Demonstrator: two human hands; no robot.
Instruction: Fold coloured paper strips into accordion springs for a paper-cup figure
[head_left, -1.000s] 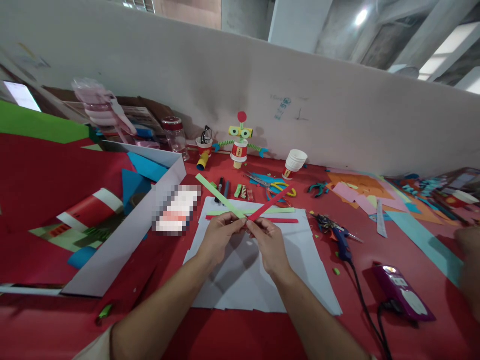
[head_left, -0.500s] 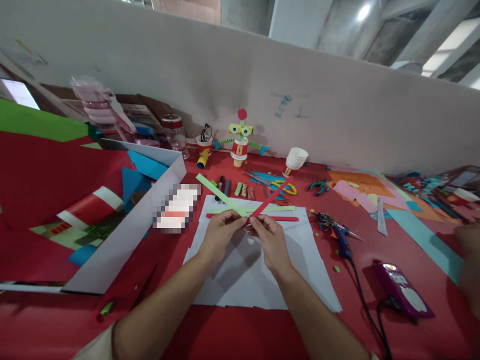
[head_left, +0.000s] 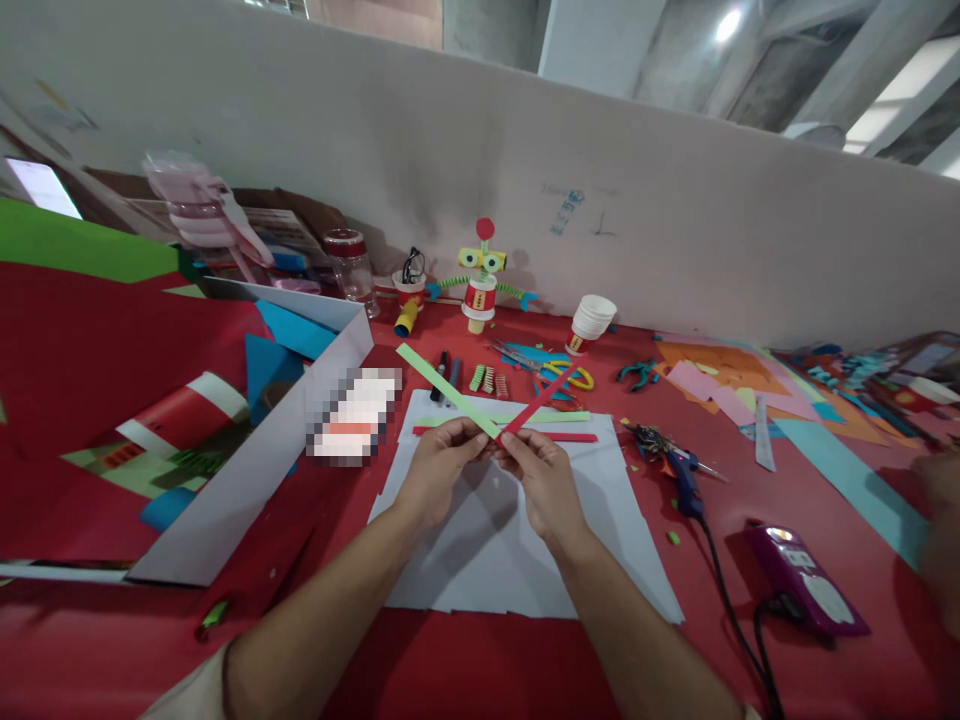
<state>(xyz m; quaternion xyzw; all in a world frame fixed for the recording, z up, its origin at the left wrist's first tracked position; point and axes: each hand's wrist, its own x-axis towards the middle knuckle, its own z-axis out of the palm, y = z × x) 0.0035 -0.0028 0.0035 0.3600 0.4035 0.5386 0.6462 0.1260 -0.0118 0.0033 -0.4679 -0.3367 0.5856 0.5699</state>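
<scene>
My left hand pinches the near end of a light green paper strip that slants up to the left. My right hand pinches the near end of a red paper strip that slants up to the right. The two strips meet at my fingertips in a V shape above a white paper sheet. Flat on that sheet, just beyond my hands, lie another green strip and another red strip.
A blue glue gun with its cord and a purple device lie to the right. Scissors, markers, a stack of paper cups and a paper-cup robot figure stand behind. An open white box sits left. Another person's hand shows at the right edge.
Both hands have stayed nearly still, with only slight finger shifts at the joined ends of the strips.
</scene>
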